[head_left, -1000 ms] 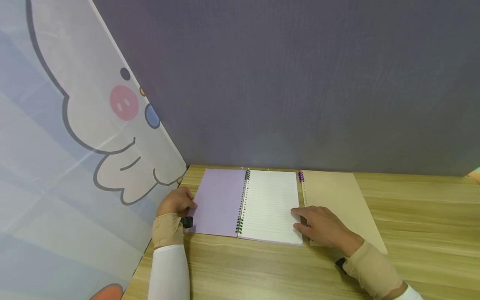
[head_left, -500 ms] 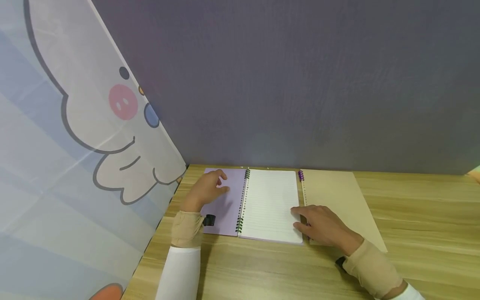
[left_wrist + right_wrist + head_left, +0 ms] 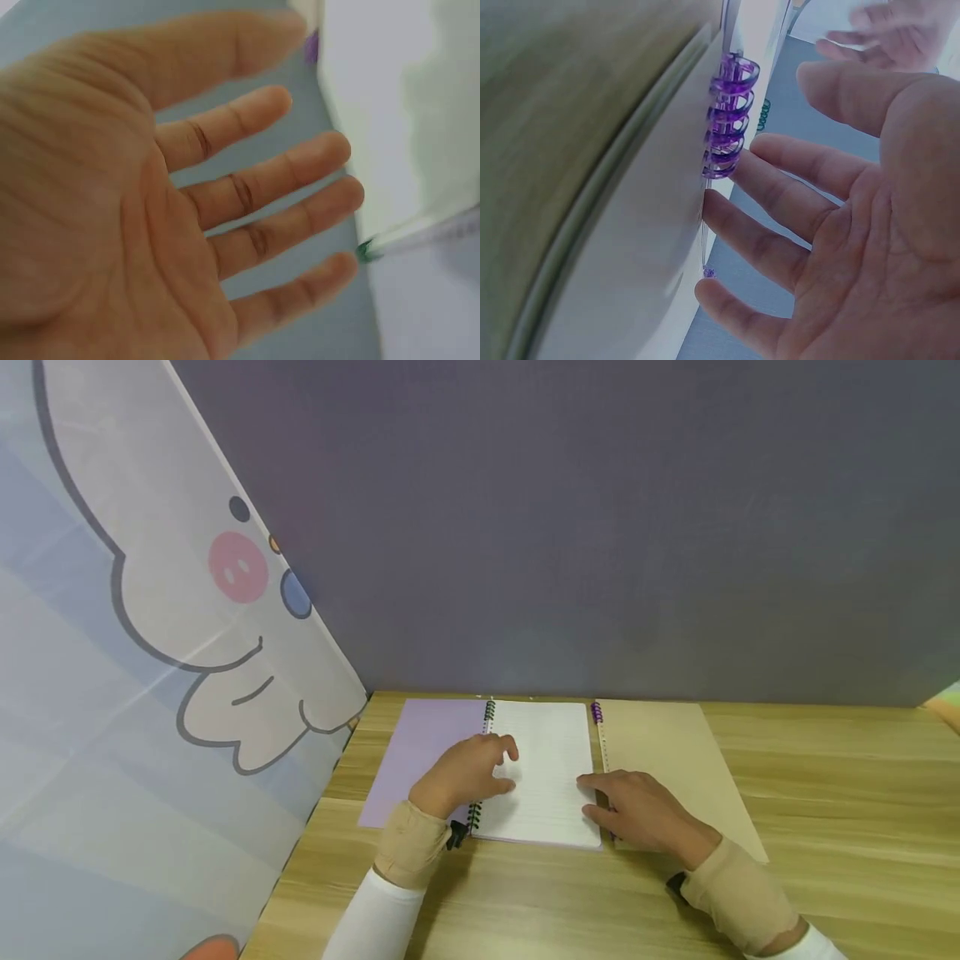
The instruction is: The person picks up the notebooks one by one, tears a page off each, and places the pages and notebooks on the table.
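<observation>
A spiral notebook lies open, its lilac cover [image 3: 423, 735] at the left and its lined white page [image 3: 551, 727] at the right, joined by green rings [image 3: 490, 710]. My left hand [image 3: 467, 770] is over the rings and the page's left part, holding nothing; in the left wrist view its fingers [image 3: 300, 169] are spread and nearly straight. My right hand [image 3: 647, 810] reaches from the right, fingertips at the page's right edge, its palm side over a second notebook. That beige notebook [image 3: 675, 735] has purple rings [image 3: 731, 116], which the right wrist view shows close to the fingers.
The notebooks lie on a wood-grain table [image 3: 840, 793]. A dark grey panel [image 3: 585, 527] stands upright behind them. At the left hangs a sheet [image 3: 150, 710] printed with a cartoon figure, along the table's left edge.
My left hand has left the lilac cover's outer edge and moved right across the cover to the rings and the lined page. The right hand stays in place.
</observation>
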Demonstrator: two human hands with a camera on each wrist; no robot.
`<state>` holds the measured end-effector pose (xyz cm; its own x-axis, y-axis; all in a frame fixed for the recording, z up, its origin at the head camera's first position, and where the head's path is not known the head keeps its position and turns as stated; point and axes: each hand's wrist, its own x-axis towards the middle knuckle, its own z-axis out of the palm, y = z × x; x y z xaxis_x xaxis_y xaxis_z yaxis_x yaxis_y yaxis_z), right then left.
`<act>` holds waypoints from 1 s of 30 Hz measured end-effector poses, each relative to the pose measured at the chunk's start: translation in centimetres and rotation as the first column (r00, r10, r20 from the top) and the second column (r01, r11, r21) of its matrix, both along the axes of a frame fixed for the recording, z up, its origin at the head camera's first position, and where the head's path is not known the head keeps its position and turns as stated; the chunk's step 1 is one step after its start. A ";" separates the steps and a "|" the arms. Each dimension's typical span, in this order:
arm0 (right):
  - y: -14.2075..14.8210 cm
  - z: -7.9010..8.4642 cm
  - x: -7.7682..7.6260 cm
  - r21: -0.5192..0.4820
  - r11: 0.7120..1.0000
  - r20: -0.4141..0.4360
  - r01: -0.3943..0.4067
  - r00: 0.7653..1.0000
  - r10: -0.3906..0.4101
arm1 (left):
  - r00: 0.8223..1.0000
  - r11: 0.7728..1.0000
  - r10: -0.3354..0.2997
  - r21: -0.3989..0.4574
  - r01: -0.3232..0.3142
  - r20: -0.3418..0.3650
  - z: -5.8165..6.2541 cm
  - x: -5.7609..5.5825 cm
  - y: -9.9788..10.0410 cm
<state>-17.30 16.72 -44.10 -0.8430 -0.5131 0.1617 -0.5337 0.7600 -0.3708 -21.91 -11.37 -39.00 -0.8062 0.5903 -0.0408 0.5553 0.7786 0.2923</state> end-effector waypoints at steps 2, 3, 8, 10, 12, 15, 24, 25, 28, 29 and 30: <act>-0.1 0.0 0.0 0.006 1.000 0.001 0.007 1.000 -0.007 | 0.999 0.998 -0.045 -0.043 0.045 -0.001 -0.9 0.8 0.4; -0.1 0.0 0.0 0.007 1.000 0.001 0.011 1.000 -0.011 | 0.998 0.996 -0.066 -0.063 0.065 -0.006 -1.4 1.2 0.5; -0.2 0.1 0.0 0.005 1.000 -0.004 0.011 1.000 -0.011 | 0.989 0.987 -0.127 -0.113 0.118 -0.077 -3.4 2.8 0.6; -0.1 0.2 0.1 0.003 1.000 -0.005 0.009 1.000 -0.009 | 0.984 0.985 -0.143 -0.108 0.131 -0.109 -3.8 3.0 0.5; -0.1 0.3 0.1 0.003 1.000 -0.002 0.012 1.000 -0.012 | 0.979 0.985 -0.157 -0.099 0.145 -0.133 -3.9 3.2 0.5; -0.1 0.3 0.2 0.007 1.000 0.004 0.017 1.000 -0.017 | 0.971 0.984 -0.174 -0.079 0.163 -0.166 -4.1 3.1 0.6; 0.0 0.1 0.1 0.004 1.000 0.000 0.012 1.000 -0.012 | 0.970 0.986 -0.169 -0.043 0.164 -0.173 -4.4 2.8 0.9; 0.0 0.1 0.1 0.004 1.000 -0.003 0.012 1.000 -0.012 | 0.971 0.986 -0.167 -0.045 0.162 -0.169 -4.4 2.8 0.9; 0.0 0.0 0.0 0.003 1.000 -0.009 0.012 1.000 -0.012 | 0.974 0.986 -0.166 -0.053 0.160 -0.153 -4.4 2.7 0.8; 0.0 0.0 0.0 0.003 1.000 -0.006 0.014 1.000 -0.014 | 0.975 0.986 -0.166 -0.055 0.160 -0.147 -4.4 2.7 0.8; 0.0 -0.1 -0.1 0.004 1.000 -0.005 0.014 1.000 -0.013 | 0.975 0.985 -0.168 -0.058 0.161 -0.143 -4.3 2.7 0.8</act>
<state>-17.36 16.67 -44.15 -0.8491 -0.5022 0.1639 -0.5251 0.7685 -0.3655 -19.22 -10.55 -43.34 -0.6972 0.7157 0.0412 0.7113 0.6835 0.1642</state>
